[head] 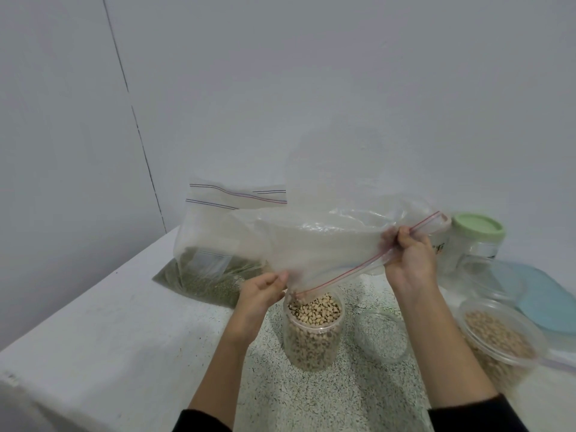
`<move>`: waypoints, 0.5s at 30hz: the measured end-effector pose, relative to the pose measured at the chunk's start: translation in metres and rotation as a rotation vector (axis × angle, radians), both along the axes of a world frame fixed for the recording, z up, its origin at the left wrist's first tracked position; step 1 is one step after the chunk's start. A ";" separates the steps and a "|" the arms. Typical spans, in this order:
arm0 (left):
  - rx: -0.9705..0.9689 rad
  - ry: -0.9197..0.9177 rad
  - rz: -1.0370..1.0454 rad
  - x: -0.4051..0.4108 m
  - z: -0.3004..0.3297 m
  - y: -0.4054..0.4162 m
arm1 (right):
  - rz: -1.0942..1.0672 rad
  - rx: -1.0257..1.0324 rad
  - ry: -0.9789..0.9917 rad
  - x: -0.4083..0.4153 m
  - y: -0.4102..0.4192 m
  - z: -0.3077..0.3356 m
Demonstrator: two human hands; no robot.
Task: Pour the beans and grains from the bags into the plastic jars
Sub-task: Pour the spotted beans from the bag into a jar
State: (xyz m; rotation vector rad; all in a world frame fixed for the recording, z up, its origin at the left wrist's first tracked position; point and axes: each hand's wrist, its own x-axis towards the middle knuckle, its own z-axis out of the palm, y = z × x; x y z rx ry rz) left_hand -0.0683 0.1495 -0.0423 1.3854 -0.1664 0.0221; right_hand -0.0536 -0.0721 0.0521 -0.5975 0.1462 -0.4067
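Both hands hold an empty zip bag over the open jar of beans mid-table: my left hand pinches its low corner at the jar mouth, my right hand grips the red zip edge higher up. Behind left, a bag of green grain leans on the table; a green-lidded jar stands far right.

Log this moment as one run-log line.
left hand: pinches bag mouth over jar | right hand: grips zip edge | bag: looks nearly empty | jar: open, nearly full of beans
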 end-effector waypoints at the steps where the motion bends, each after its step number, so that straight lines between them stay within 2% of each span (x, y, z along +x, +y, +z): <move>1: 0.011 -0.001 0.022 -0.001 0.000 0.000 | -0.004 0.007 0.002 0.000 0.000 -0.001; 9: -0.093 0.049 0.197 0.001 0.013 -0.011 | 0.013 0.054 -0.016 -0.004 0.005 0.000; 15: -0.080 0.022 0.198 0.002 0.015 -0.010 | 0.007 0.082 -0.021 -0.003 0.004 0.001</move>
